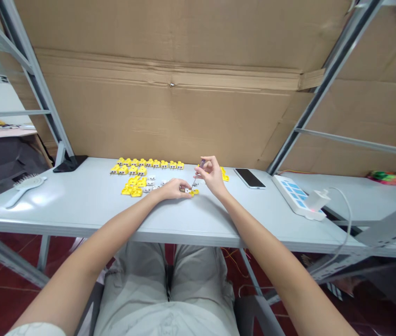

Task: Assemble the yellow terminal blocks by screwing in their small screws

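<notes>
My right hand is closed around the handle of a screwdriver, whose thin shaft slants down to the left. The shaft's tip reaches a small white and yellow plug part. That part is pinched in the fingers of my left hand, low over the table. A yellow shell piece lies at the left fingertips. Tiny metal bits sit just behind it, too small to make out. To the left are loose yellow shells and white inserts, partly hidden by my left hand.
Yellow plugs stand in rows at the back of the grey table. More yellow pieces lie behind my right hand. A phone, a power strip with a charger, and a hairbrush lie farther out. Cardboard closes the back.
</notes>
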Motion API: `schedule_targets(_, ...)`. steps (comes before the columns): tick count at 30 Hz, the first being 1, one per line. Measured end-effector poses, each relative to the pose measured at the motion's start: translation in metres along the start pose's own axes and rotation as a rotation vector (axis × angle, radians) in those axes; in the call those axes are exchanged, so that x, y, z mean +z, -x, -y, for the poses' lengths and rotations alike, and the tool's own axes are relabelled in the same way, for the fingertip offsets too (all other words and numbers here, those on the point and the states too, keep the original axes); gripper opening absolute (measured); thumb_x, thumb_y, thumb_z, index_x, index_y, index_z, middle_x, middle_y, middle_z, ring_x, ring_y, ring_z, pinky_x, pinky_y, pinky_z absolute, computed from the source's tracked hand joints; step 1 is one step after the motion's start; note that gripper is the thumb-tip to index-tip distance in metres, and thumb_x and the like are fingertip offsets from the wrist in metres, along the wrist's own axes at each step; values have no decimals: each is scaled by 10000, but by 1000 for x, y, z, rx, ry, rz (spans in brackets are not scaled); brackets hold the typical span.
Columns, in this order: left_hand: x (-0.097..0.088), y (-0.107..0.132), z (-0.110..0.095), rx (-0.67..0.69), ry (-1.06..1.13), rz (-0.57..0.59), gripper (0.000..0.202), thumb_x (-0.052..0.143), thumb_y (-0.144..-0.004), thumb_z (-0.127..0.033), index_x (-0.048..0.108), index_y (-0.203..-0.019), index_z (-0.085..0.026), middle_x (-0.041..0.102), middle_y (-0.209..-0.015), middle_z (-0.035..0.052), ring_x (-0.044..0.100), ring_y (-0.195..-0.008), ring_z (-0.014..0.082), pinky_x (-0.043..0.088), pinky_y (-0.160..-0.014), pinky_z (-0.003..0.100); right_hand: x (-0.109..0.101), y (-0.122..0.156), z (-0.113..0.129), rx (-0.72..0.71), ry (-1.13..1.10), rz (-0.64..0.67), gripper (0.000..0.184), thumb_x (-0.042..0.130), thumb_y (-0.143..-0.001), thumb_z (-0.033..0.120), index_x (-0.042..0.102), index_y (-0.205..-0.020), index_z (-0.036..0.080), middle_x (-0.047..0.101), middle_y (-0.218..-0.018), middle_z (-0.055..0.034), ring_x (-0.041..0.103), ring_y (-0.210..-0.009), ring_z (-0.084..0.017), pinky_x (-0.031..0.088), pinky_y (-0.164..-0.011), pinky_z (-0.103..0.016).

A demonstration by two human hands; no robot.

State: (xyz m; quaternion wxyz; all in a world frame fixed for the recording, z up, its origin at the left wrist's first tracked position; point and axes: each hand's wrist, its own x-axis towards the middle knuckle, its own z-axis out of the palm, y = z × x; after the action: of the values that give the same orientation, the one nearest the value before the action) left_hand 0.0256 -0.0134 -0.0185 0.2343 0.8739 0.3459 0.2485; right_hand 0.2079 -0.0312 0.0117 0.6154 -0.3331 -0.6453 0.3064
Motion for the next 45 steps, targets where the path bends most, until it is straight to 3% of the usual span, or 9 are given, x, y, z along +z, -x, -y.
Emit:
schedule_targets(5, -1, 0, -1, 14, 7, 11, 431, 738, -717, -441, 730, -1032, -147, 739, -1037, 92, 649, -881, 214, 490, -828, 306, 5, 3, 1, -32, 6, 30, 461, 644, -763, 560, 468, -1097, 293, 584, -943, 9, 666, -802, -149, 635, -689, -355)
schedule_targets(11, -1, 0, -1, 18, 7, 18, 432, 735, -724, -436, 729, -1039, -139, 736, -1038, 101, 650, -897, 217, 489, -828, 303, 4, 2, 0, -68, 44, -31, 442, 706, -722, 468, 470, -1057, 304, 482, -768, 63, 607, -690, -130, 637, -645, -354)
schedule_targets(17, -2, 0, -2, 28, 20, 29, 434, 737, -728, -425, 722, -1047, -131, 733, -1052, 108, 650, -896, 215, 487, -836, 303, 5, 3, 0, -49, 28, 5, 412, 609, -790, 534, 487, -1106, 299, 585, -954, 6, 650, -795, -141, 625, -721, -365)
schedule_targets(22, -1, 0, -1, 24, -1, 22, 414, 740, -730, -401, 726, -1040, -128, 738, -1025, 101, 653, -895, 214, 486, -835, 297, 2, 2, -1, -59, 39, -50, 442, 693, -734, 514, 459, -1020, 273, 534, -809, 40, 632, -698, -137, 625, -658, -366)
schedule_targets(27, -2, -1, 1, 22, 9, 19, 419, 744, -725, -417, 729, -1034, -135, 740, -1016, 96, 652, -882, 211, 488, -830, 300, 2, 2, -1, -64, 30, 5, 423, 642, -783, 529, 441, -1057, 276, 583, -900, 12, 652, -734, -135, 625, -703, -375)
schedule_targets(32, -2, 0, 0, 13, 21, 12, 428, 752, -717, -419, 731, -1037, -136, 739, -1016, 91, 648, -884, 205, 484, -827, 286, 0, 1, -3, -127, 99, -34, 433, 691, -750, 519, 446, -993, 258, 546, -801, 35, 621, -688, -132, 626, -643, -355)
schedule_targets(35, -3, 1, -2, 9, 24, 12, 414, 754, -719, -407, 734, -1031, -136, 739, -999, 88, 647, -877, 204, 481, -821, 284, 0, 0, -4, -107, 63, 1, 408, 644, -789, 530, 430, -1009, 261, 581, -859, 15, 639, -701, -130, 624, -672, -364)
schedule_targets(40, -3, 1, -1, 8, 22, 7, 396, 758, -716, -386, 736, -1025, -140, 739, -981, 84, 644, -863, 203, 480, -802, 283, -1, 0, -2, -113, 93, -25, 429, 696, -744, 521, 420, -946, 261, 526, -745, 52, 603, -661, -128, 621, -624, -348)
schedule_targets(45, -4, 1, -1, 3, 15, 11, 410, 753, -716, -384, 730, -1035, -127, 738, -1008, 92, 639, -865, 203, 477, -802, 281, 0, 0, -1, -81, 26, 13, 401, 621, -796, 565, 416, -957, 260, 606, -921, -3, 644, -752, -136, 615, -676, -361)
